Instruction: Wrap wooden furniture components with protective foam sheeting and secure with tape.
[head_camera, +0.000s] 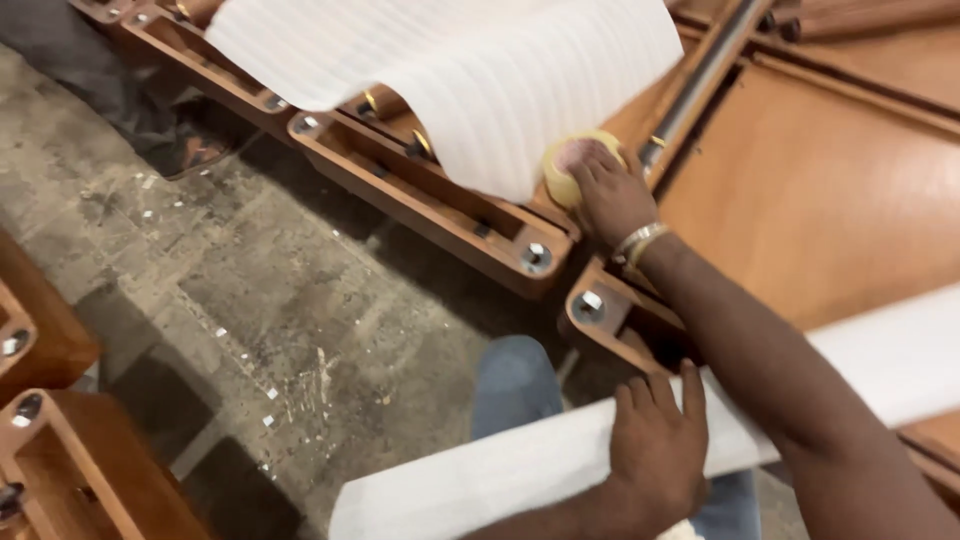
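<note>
Right hand (608, 195) gripping tape roll (570, 170), left hand (655, 450) flat, fingers open, on foam sheet (480, 475), over gritty concrete floor (250, 290)

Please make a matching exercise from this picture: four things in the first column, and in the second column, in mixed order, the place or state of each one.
Column 1
1. roll of tape
2. white foam sheet
3. left hand
4. bolt head

Column 2
A. flat on the white rolled sheet
B. at the corner of a wooden frame
C. under the right hand
D. draped over the wooden furniture parts, edge hanging

Pairs: 1-C, 2-D, 3-A, 4-B
</note>
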